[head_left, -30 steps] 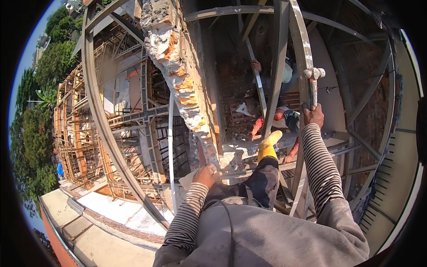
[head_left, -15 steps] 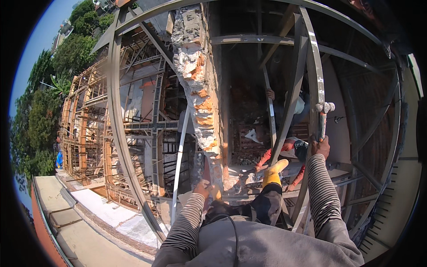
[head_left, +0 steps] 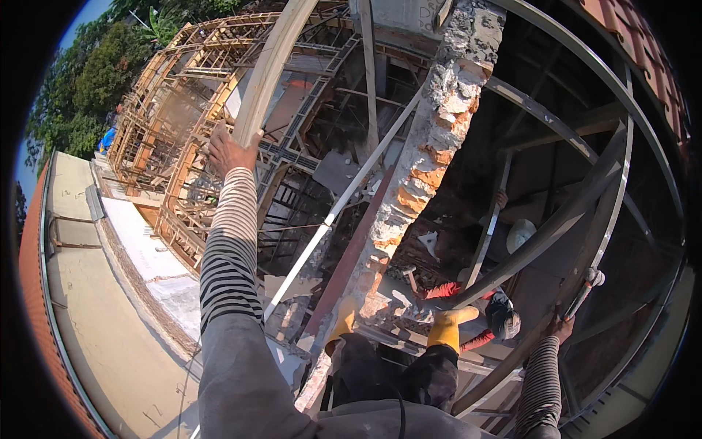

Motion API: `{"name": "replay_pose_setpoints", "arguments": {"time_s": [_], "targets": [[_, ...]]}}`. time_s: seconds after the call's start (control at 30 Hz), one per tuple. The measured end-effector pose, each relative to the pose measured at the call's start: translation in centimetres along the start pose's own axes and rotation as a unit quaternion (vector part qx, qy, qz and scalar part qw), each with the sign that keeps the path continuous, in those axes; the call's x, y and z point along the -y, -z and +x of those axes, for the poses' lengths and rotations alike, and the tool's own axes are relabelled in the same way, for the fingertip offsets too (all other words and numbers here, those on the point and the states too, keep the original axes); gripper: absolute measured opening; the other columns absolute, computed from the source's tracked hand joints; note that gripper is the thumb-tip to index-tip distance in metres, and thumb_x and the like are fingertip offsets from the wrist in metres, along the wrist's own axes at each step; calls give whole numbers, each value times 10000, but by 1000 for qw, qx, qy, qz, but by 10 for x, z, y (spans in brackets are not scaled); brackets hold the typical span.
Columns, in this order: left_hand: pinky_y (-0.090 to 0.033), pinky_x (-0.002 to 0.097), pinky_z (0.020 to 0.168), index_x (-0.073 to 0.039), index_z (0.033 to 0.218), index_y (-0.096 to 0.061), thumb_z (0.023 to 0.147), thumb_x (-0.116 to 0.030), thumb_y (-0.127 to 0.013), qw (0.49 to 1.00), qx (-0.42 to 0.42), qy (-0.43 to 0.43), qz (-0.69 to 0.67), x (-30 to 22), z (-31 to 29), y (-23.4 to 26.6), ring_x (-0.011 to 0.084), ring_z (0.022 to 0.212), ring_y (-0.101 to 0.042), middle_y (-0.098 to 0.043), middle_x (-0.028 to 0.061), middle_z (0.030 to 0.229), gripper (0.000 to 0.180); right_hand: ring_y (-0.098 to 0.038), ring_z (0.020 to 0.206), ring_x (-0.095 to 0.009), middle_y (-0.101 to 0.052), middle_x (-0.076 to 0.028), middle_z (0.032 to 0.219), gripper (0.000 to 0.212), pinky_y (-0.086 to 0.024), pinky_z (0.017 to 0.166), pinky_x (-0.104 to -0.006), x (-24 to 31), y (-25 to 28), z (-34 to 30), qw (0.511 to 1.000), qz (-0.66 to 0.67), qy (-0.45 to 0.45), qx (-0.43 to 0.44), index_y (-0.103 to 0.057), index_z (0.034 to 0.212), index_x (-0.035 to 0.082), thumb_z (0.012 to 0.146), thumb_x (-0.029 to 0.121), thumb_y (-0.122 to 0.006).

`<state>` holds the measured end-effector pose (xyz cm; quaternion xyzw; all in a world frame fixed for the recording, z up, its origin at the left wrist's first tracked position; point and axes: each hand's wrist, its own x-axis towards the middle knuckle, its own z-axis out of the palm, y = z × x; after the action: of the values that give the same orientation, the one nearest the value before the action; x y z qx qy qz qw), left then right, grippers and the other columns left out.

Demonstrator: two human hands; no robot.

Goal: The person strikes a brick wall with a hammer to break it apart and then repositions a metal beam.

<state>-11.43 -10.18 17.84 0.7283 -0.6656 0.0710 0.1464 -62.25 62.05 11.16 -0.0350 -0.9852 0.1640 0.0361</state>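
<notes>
My left hand (head_left: 234, 150) is closed around a long metal roof beam (head_left: 269, 77) on the left side, thumb and fingers on either side of it. On the right, my right hand (head_left: 561, 328) grips a hammer (head_left: 583, 296) by its handle, the head pointing up and away from me. The hammer lies close against a curved metal truss member (head_left: 618, 197); whether the hand also touches the metal I cannot tell. My feet, in yellow boots (head_left: 444, 329), are beside the broken top of a brick wall (head_left: 424, 175).
Below, a person in red sleeves (head_left: 479, 340) has a hammer (head_left: 411, 278) near one hand. Another person in a white helmet (head_left: 521, 235) is beside an upright bar. A white pole (head_left: 344, 201) slants across the left gap. Bamboo scaffolding (head_left: 164, 139) and flat roofs (head_left: 110, 293) lie further left.
My left hand has risen from beside my leg to the left beam and closed on it. My right hand, with the hammer, appears lower and further right as the view has swung left.
</notes>
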Motion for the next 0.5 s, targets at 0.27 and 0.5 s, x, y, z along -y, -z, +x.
{"name": "replay_pose_setpoints", "arguments": {"time_s": [0.27,0.5], "targets": [[-484,418,951,0,1191,-639,723,-745,-597,946,224,3,-235,17,78,-44,360,1048,-635,-662,249,1079,881,-475,583,-98,-467,18,637,374,-425,531,-285,31,-6,-17,943,328,-49,1,-609,870,85,878,451,-687],[-511,450,851,-27,1171,-645,802,-656,-599,983,92,-14,-158,10,61,-21,370,955,-666,-683,239,996,731,-653,825,-216,-655,-104,925,367,-547,743,-337,-43,-20,30,938,329,-78,78,-605,1158,46,920,325,-613]]}}
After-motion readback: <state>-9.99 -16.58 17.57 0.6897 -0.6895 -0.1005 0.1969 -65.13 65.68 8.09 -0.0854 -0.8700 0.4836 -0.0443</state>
